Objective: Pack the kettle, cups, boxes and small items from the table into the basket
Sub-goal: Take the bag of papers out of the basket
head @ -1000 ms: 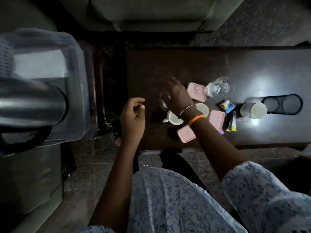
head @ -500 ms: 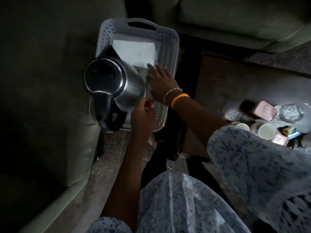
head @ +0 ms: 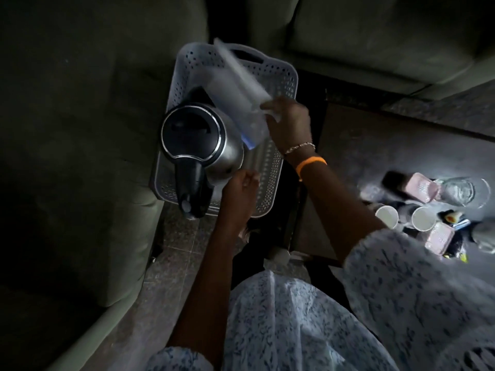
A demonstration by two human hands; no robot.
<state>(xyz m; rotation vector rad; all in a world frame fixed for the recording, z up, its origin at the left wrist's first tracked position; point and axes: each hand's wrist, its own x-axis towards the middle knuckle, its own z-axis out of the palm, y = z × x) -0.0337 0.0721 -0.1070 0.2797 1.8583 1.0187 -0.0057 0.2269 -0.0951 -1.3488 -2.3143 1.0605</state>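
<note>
Green upholstered sofa (head: 80, 156) fills the left side, its seat cushion dim and its lower edge running diagonally toward the bottom left. A second section of the same green sofa, the rear cushions (head: 375, 41), spans the top right, with a seam between two cushions. Dark speckled floor tiles (head: 171, 263) show between the sofa and the person's knees, with grout lines visible; a further patch of tiles (head: 442, 111) lies at the right, beyond the table. The person's pale blue patterned garment (head: 308, 325) covers the lower centre and right. An orange band (head: 310, 164) and a thin metal bracelet (head: 300, 148) circle one wrist.
</note>
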